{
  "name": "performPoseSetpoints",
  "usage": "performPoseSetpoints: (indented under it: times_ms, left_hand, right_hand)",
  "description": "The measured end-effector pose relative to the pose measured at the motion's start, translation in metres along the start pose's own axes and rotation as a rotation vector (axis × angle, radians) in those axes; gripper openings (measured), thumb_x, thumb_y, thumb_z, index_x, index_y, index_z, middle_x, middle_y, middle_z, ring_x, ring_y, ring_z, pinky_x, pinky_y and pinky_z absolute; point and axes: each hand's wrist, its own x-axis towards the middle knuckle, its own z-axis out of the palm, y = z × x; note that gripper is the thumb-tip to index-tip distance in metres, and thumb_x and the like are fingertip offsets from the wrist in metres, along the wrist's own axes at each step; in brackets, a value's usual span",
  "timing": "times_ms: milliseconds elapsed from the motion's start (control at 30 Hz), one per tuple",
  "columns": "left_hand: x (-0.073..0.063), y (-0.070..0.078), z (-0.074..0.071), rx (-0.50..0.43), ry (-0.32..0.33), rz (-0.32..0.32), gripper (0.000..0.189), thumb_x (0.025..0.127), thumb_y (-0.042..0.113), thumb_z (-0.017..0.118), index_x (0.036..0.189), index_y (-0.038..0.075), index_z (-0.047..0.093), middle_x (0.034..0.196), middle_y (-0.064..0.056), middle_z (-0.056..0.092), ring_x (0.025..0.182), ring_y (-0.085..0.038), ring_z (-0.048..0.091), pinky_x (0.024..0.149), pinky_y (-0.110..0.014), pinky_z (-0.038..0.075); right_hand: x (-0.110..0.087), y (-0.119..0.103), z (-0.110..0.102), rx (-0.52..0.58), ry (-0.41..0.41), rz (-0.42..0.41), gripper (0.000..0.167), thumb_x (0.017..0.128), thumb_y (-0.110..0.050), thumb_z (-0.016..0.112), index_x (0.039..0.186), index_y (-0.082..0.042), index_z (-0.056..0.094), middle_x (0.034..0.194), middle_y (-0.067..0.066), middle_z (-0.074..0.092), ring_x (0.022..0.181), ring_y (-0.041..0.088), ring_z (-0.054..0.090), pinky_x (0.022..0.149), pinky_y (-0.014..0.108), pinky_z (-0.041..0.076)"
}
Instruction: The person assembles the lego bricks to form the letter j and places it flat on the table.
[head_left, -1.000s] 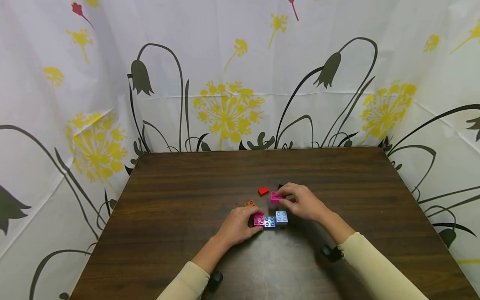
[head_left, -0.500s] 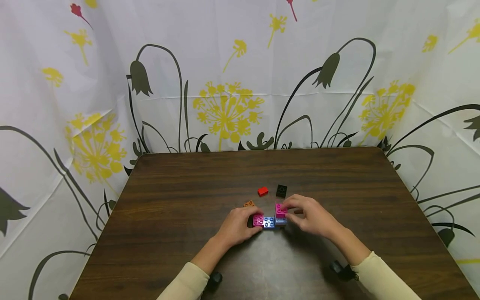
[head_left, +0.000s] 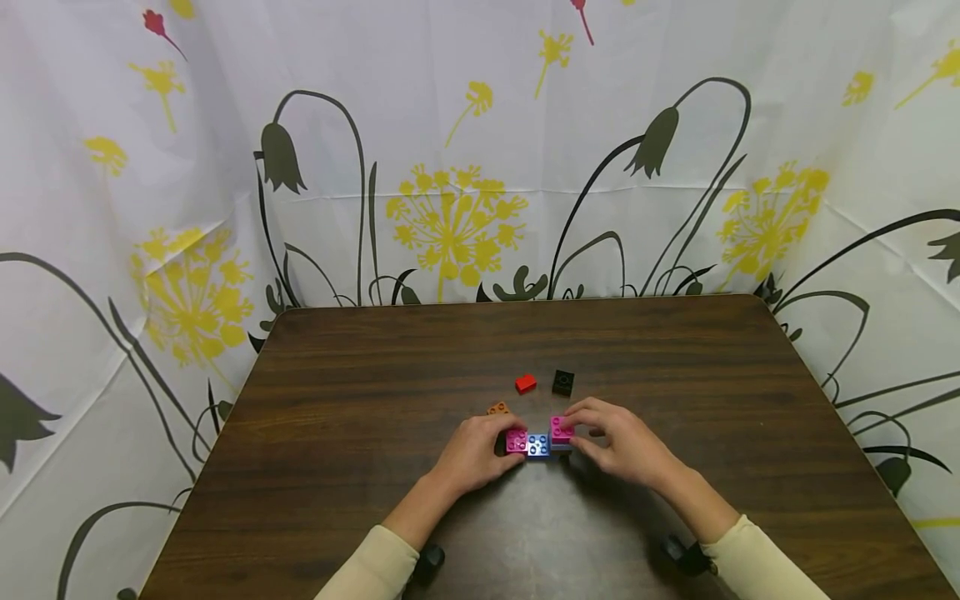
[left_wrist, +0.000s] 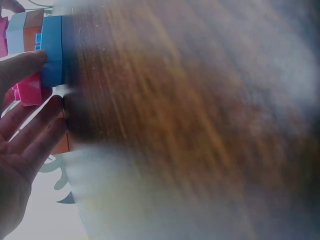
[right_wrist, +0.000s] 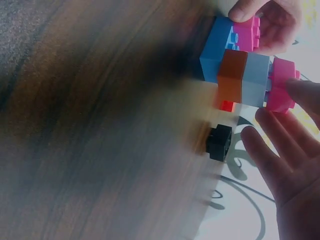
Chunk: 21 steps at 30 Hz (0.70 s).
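A long blue toy brick (head_left: 537, 445) lies on the table with a pink brick (head_left: 516, 442) on its left end. My left hand (head_left: 472, 450) pinches that end between thumb and fingers. On the other end a brown-orange brick (right_wrist: 232, 75) carries a light blue brick (right_wrist: 255, 79). Above this stands a second pink brick (head_left: 561, 428), gripped by my right hand (head_left: 626, 442) with the thumb on the near side and fingers behind. Some light blue studs (right_wrist: 269, 84) show in a narrow gap under that pink brick in the right wrist view.
Behind my left hand lies an orange brick (head_left: 498, 407), partly hidden. Farther back on the brown table (head_left: 375, 358) are a red brick (head_left: 526, 383) and a black brick (head_left: 563, 382). A flower-patterned curtain (head_left: 465, 125) hangs beyond the table.
My right hand has carried the second pink brick from near the black brick toward me and down onto the light blue brick. The black brick has come into full view. My left hand stays put.
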Motion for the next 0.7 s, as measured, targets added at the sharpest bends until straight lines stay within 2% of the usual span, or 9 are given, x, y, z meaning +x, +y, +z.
performPoseSetpoints:
  times_ms: [167, 400, 600, 700]
  left_hand:
    - [0.0005, -0.0004, 0.0004, 0.002, 0.001, 0.005, 0.034, 0.081, 0.028, 0.083, 0.11, 0.019, 0.07, 0.103, 0.007, 0.069, 0.089, -0.006, 0.06, 0.081, -0.033, 0.051]
    - [0.0011, 0.0003, 0.0, 0.006, -0.013, -0.004, 0.035, 0.081, 0.029, 0.082, 0.112, 0.018, 0.069, 0.104, 0.007, 0.069, 0.09, -0.006, 0.06, 0.083, -0.034, 0.051]
    - [0.0005, 0.0007, 0.0, 0.004, -0.004, -0.001, 0.034, 0.081, 0.028, 0.083, 0.111, 0.019, 0.069, 0.103, 0.007, 0.069, 0.089, -0.006, 0.061, 0.081, -0.033, 0.051]
    - [0.0003, 0.0008, -0.0001, 0.004, -0.002, -0.001, 0.034, 0.081, 0.028, 0.083, 0.111, 0.019, 0.07, 0.103, 0.007, 0.069, 0.089, -0.007, 0.061, 0.081, -0.033, 0.051]
  right_hand:
    - [-0.0013, 0.0004, 0.001, 0.002, 0.0, 0.01, 0.02, 0.089, -0.013, 0.074, 0.107, -0.019, 0.071, 0.115, -0.007, 0.062, 0.101, 0.012, 0.062, 0.071, 0.034, 0.057]
    - [-0.0022, 0.0008, 0.0009, -0.025, -0.007, 0.019, 0.019, 0.088, -0.015, 0.075, 0.106, -0.021, 0.072, 0.114, -0.011, 0.061, 0.099, 0.013, 0.063, 0.07, 0.029, 0.056]
    - [-0.0014, 0.0008, 0.0005, -0.069, -0.01, -0.019, 0.019, 0.088, -0.014, 0.075, 0.107, -0.019, 0.073, 0.114, -0.009, 0.061, 0.095, 0.016, 0.063, 0.067, 0.032, 0.054]
    - [-0.0006, 0.0014, 0.0003, -0.098, -0.008, -0.049, 0.02, 0.087, -0.014, 0.075, 0.106, -0.019, 0.073, 0.113, -0.009, 0.061, 0.095, 0.013, 0.063, 0.071, 0.033, 0.054]
